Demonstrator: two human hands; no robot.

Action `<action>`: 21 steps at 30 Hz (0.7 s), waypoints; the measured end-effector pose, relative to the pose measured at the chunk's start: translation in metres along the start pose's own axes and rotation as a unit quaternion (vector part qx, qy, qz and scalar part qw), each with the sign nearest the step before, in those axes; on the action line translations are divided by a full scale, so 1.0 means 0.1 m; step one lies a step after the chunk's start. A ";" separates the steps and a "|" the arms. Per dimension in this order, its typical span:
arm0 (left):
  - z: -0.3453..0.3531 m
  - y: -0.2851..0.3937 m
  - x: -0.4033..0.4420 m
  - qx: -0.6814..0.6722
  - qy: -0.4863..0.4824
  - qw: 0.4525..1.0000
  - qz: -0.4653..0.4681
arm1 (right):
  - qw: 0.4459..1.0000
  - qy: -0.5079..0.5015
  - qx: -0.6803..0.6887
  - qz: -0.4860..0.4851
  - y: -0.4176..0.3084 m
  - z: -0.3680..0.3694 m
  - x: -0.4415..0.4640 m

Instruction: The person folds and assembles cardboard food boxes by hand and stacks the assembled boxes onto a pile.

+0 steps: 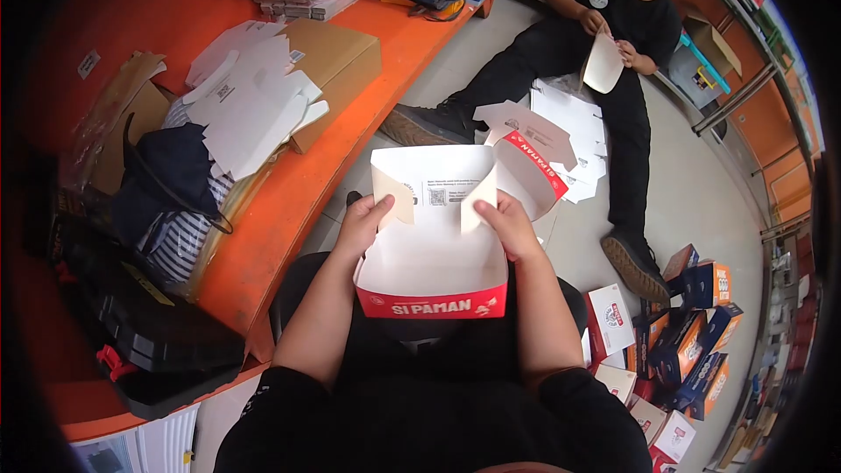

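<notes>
A partly folded cardboard food box (429, 263), white inside with a red printed front wall reading "SI PAMAN", is held above my lap. My left hand (366, 221) grips its left side, the thumb pressing on a folded corner flap. On the right side, my right hand (510, 223) pinches the other corner flap the same way. The back panel stands up between them and shows black print and a square code. Just behind it on the floor lies another red and white box (534, 166), partly hidden by the one I hold.
Across from me a seated person (622, 9) holds a white carton piece (603, 63). Flat white blanks (569, 127) lie between their legs. Several made-up boxes (692, 350) are piled at right. An orange bench (350, 96) at left bears cardboard (337, 57), a dark cloth bag (171, 175) and a black case (149, 333).
</notes>
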State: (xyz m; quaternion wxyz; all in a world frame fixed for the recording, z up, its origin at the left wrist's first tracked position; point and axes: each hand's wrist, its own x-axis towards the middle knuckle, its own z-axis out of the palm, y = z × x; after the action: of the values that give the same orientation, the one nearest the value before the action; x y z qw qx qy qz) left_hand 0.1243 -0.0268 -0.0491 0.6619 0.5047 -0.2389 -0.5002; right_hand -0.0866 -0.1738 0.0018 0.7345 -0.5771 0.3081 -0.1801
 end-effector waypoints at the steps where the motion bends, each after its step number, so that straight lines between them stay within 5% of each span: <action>1: 0.10 0.06 -0.06 -0.014 -0.006 1.000 -0.012 | 0.996 0.075 -0.031 0.021 -0.04 0.04 0.01; 4: 0.21 0.11 -0.12 -0.042 -0.010 0.998 -0.034 | 0.988 0.121 -0.088 0.039 -0.12 0.05 0.02; 7: 0.22 0.15 -0.14 -0.066 0.036 0.996 -0.038 | 0.996 0.084 0.003 0.011 -0.04 0.06 0.03; 13: 0.16 0.09 -0.09 0.091 0.072 0.992 -0.049 | 0.996 0.073 -0.041 0.036 -0.01 0.02 0.05; 16: 0.20 0.08 -0.12 -0.051 0.064 0.996 0.040 | 0.996 0.056 -0.066 0.038 -0.01 0.01 0.04; 19: 0.12 0.12 -0.09 -0.002 0.120 0.992 0.050 | 0.982 -0.019 -0.187 0.031 0.05 -0.05 0.06; 21: 0.11 0.12 -0.06 -0.006 0.071 0.997 0.043 | 0.994 0.006 -0.109 0.000 0.10 -0.05 0.07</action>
State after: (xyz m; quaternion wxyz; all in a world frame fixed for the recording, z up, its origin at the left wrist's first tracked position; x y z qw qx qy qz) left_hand 0.1181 -0.0258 -0.0328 0.7011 0.5242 -0.2097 -0.4355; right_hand -0.0855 -0.1789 -0.0102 0.6652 -0.6530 0.3303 -0.1485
